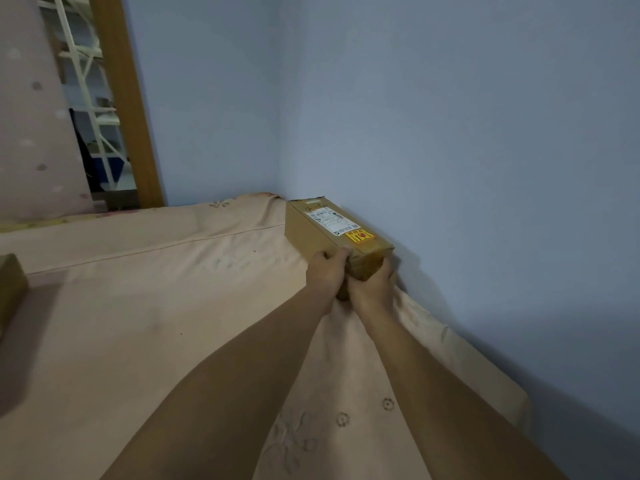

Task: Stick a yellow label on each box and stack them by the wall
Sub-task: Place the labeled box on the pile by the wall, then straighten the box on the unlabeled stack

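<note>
A long brown cardboard box (322, 230) lies on the bed in the corner, its long side against the blue wall (467, 150). A white shipping label (328, 217) and a yellow label (360, 235) are stuck on its top. My left hand (327, 270) grips the near end of the box from the left, thumb on the top edge. From the right, my right hand (375, 284) holds the same end. Another brown box (10, 289) sits at the left edge of the view, partly cut off.
The bed is covered with a peach sheet (156, 306) that is wrinkled near the box. A wooden door frame (128, 109) and a pink dotted curtain (34, 133) stand at the back left.
</note>
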Demonstrator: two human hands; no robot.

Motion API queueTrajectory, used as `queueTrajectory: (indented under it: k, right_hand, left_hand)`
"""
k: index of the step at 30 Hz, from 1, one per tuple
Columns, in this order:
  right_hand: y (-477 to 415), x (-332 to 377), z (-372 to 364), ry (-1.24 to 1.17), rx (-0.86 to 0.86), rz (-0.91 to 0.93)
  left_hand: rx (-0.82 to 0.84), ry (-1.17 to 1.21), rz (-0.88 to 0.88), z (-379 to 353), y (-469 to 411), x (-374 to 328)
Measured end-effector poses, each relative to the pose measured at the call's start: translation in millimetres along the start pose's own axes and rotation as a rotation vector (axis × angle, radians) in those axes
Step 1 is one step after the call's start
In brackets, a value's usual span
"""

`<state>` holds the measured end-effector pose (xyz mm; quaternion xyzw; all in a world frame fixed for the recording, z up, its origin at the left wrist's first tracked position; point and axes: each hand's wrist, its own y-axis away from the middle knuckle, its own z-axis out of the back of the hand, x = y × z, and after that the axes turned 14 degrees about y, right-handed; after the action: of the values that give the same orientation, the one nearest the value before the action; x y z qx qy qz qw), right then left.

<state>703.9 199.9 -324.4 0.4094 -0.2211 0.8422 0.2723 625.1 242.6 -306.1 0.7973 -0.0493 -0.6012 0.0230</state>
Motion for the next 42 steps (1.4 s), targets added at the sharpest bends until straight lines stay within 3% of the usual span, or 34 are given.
queueTrajectory:
  k: [10, 16, 26, 31, 36, 42]
  right_hand:
    - [15, 2, 18, 0.030, 0.101, -0.025]
    - [36, 21, 45, 0.237, 0.145, -0.017]
    - [115, 112, 75, 0.547, 0.247, 0.348]
    - [181, 183, 67, 0.506, 0.360, 0.498]
    - [266, 253, 43, 0.458, 0.401, 0.667]
    - [365, 316, 11, 0.387, 0.504, 0.780]
  left_hand:
    - [0.025, -0.201, 0.003, 9, 18, -14]
    - [0.046, -0.529, -0.104, 42, 50, -41]
    - [0.007, -1.164, -0.312, 144, 134, -135]
    - [-0.119, -1.443, -0.369, 234, 200, -223]
    - [-0.332, -1.472, -0.315, 333, 275, -277]
    - [-0.501, -1.391, -0.242, 442, 332, -292]
